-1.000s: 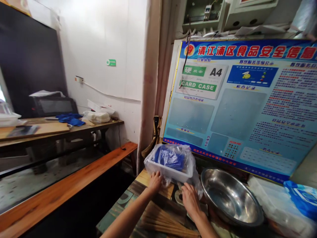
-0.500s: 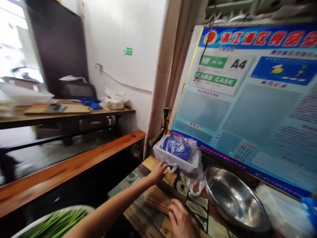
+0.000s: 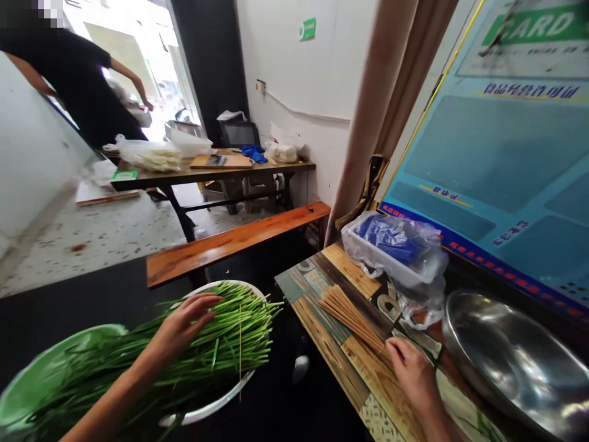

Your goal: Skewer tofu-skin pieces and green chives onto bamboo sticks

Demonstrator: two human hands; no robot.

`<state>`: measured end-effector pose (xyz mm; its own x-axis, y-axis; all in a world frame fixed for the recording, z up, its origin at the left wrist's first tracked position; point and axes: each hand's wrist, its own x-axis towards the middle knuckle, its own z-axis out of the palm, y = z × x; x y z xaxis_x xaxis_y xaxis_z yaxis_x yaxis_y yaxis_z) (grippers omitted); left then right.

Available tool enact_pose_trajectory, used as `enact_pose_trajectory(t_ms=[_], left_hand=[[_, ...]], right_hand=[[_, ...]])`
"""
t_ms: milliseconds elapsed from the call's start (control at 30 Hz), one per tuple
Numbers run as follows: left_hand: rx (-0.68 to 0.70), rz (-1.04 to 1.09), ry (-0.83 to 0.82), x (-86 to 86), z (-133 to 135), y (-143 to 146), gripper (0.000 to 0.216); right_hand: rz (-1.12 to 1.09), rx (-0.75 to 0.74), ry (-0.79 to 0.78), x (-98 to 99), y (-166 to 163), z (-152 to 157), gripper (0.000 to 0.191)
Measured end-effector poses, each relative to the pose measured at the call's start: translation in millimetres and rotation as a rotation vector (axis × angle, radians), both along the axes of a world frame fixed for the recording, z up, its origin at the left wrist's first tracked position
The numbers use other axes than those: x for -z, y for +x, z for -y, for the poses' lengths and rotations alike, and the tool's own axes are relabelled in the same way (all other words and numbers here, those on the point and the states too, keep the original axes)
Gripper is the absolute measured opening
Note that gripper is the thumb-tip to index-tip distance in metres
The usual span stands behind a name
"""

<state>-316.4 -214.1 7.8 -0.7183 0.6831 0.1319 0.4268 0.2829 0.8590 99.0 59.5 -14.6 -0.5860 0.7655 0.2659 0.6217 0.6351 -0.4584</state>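
My left hand (image 3: pixel 191 319) hovers over or rests on a heap of long green chives (image 3: pixel 239 325), fingers stretched and slightly apart, with nothing in them. The chives lie across a white basin (image 3: pixel 225 399) and a green basin (image 3: pixel 32 387) on the left. A thin stick (image 3: pixel 240 344) stands out against the chives. My right hand (image 3: pixel 414 371) is closed at the near end of a bundle of thin wooden skewers (image 3: pixel 352 313) lying on the patterned table (image 3: pixel 322 344). How many skewers its fingers grip is hidden.
A steel basin (image 3: pixel 510 356) stands right of my right hand. Behind the skewers is a white box (image 3: pixel 391 252) with blue content and clear plastic bags. An orange bench (image 3: pixel 239 242) and another table (image 3: pixel 221 172) lie beyond. A person in black (image 3: pixel 87 80) is at the far left.
The view has swung left and down, showing more chives and a person. My left hand has left the plastic-wrapped box for the chives. My right hand has closed at the skewers' near end.
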Motion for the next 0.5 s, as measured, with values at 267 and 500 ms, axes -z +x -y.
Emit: enact_pose_trajectory(t_ms=[267,500], left_hand=[[0.001,0.033,-0.079,43.5,28.5,26.1,0.024],[0.113,-0.054,-0.263,96.3,37.9,37.9,0.020]], right_hand=[[0.025,-0.161,0.173,16.6,-27.0,-22.4,0.040],[-0.020,-0.258,0.196,18.6,-108.0,8.2,0.038]])
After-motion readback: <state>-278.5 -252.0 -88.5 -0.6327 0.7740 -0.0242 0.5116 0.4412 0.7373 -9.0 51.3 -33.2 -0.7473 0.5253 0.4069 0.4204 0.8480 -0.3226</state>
